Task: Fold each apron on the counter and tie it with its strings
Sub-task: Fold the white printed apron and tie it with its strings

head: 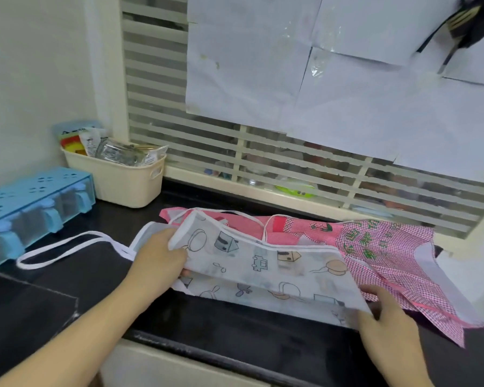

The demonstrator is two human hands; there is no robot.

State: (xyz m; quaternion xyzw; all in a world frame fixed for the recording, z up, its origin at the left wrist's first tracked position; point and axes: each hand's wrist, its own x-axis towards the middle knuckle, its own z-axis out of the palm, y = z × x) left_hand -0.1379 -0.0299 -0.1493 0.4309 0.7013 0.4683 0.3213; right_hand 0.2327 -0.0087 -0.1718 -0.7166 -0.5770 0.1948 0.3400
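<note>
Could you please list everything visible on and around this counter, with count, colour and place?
White printed apron: one, white with cartoon drawings, counter centre, partly folded.
Apron string: one loop, white, trailing left.
Pink apron: one, pink check with green print, behind and right.
Counter: one, black.
Basket: one, cream, back left, holding packets.
Spice rack: one, blue, far left.
Paper sheets: several, white, covering the window.
Left hand: grips the apron's left end.
Right hand: holds its right edge.

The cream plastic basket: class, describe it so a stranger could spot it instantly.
Start at the black counter and follow it to the back left corner by the slatted window. There stands the cream plastic basket, stuffed with packets, unlike the blue spice rack beside it.
</note>
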